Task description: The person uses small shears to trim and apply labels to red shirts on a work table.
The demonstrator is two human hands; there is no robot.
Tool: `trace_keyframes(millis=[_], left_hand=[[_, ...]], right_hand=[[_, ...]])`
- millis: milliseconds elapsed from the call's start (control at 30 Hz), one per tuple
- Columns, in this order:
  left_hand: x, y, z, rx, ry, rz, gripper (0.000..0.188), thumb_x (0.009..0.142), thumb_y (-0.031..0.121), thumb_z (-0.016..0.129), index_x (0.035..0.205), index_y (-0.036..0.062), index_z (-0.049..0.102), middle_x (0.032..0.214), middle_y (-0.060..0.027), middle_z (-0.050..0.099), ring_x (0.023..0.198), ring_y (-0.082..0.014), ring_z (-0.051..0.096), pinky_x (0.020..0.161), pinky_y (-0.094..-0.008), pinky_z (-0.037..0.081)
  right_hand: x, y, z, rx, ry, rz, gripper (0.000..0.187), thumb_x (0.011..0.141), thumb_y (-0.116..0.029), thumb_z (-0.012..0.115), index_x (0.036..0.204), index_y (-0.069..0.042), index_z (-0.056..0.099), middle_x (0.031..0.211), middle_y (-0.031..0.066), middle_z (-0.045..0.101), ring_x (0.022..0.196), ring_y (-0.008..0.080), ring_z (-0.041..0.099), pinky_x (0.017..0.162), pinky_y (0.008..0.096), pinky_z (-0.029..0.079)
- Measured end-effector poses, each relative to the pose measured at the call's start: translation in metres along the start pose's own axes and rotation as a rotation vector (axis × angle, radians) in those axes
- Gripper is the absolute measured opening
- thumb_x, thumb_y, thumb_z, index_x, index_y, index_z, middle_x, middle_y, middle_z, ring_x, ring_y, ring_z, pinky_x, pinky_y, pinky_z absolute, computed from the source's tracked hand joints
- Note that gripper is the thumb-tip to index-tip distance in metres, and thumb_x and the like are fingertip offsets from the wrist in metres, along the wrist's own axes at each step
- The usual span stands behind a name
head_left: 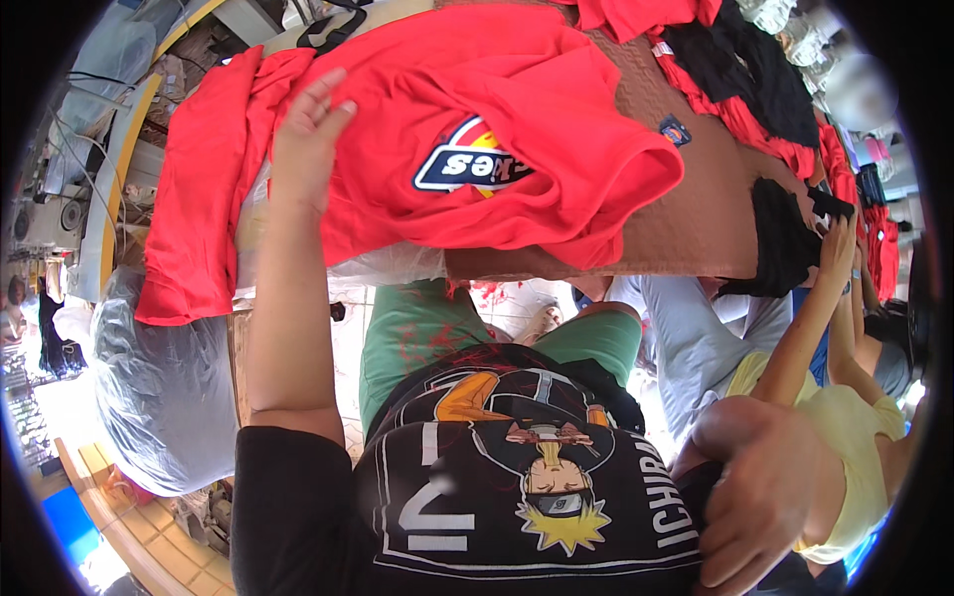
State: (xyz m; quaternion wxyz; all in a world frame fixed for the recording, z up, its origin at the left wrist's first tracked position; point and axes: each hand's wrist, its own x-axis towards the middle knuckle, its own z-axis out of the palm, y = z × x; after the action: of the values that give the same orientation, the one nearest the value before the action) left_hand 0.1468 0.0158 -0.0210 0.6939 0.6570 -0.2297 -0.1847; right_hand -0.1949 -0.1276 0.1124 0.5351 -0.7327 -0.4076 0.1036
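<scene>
Left hand (310,119) flat, fingers spread, on red shirt (477,129); right hand (760,497) loosely curled, empty.

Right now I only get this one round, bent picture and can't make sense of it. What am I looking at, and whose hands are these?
One wide fisheye camera on a person's head looks down, so edges bend. No machine: two bare hands. The left hand lies flat, fingers spread, on a red cotton T-shirt with a printed badge, spread over a brown tabletop. The right hand hangs low by the wearer's black printed T-shirt; whether it grips anything, I cannot tell. More red and black garments lie farther along the table. A co-worker's hand touches a black garment.
</scene>
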Motion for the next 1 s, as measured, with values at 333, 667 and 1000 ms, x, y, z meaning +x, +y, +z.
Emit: trace_keyframes(millis=[333, 667, 1000], left_hand=[[-0.044, 0.005, 0.04, 0.247, -0.22, 0.196, 0.024, 0.09, 0.014, 0.064, 0.111, 0.0028, 0.063, 0.11, -0.0065, 0.066, 0.101, -0.0151, 0.06, 0.088, -0.0284, 0.046], [-0.072, 0.153, 0.028, -0.179, -1.882, 0.38, 0.016, 0.091, 0.014, 0.055, 0.097, -0.0001, 0.061, 0.092, -0.0077, 0.062, 0.089, -0.0206, 0.061, 0.082, -0.029, 0.047], [-0.112, 0.12, 0.066, -0.352, -2.208, 0.368, 0.022, 0.093, 0.02, 0.05, 0.088, -0.0013, 0.056, 0.082, -0.0122, 0.056, 0.079, -0.0281, 0.059, 0.076, -0.0365, 0.047]], right_hand=[[-0.024, 0.023, -0.028, -0.468, 0.841, 0.431, 0.011, 0.082, -0.005, 0.064, 0.086, 0.003, 0.069, 0.079, 0.0126, 0.069, 0.072, 0.0181, 0.066, 0.068, 0.0287, 0.051], [-0.058, 0.051, -0.033, -0.413, 1.226, 0.622, 0.014, 0.09, -0.009, 0.062, 0.094, 0.004, 0.066, 0.089, 0.0055, 0.068, 0.086, 0.0099, 0.06, 0.08, 0.0249, 0.046], [-0.126, 0.16, -0.039, -0.442, 1.537, 0.709, 0.02, 0.088, -0.017, 0.064, 0.099, -0.001, 0.068, 0.085, 0.0066, 0.07, 0.078, 0.0112, 0.061, 0.072, 0.0275, 0.048]])
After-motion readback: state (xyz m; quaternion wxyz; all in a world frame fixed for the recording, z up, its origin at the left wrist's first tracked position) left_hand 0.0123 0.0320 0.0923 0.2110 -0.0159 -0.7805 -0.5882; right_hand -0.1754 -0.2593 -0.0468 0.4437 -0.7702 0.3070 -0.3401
